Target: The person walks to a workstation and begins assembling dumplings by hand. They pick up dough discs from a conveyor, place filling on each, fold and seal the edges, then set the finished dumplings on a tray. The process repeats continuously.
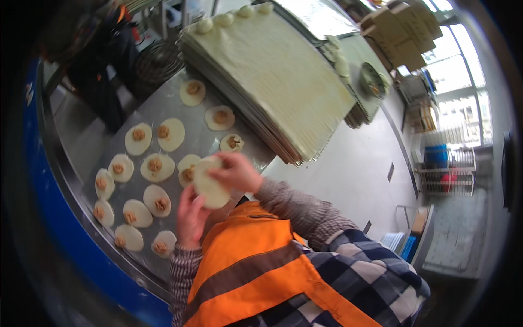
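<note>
While the fingers of the right hand point(236, 173) clamp its upper right edge, the pale dough round point(208, 188) sits between both hands; the left hand's point(190, 218) fingers touch its lower left, their grip unclear. Left of them, filling-topped rounds point(158, 167) lie on the bench point(194, 123).

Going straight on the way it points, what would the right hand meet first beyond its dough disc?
Probably the filled dough round just left of the held disc; depth is unclear, so the right hand might pass above it.
</note>
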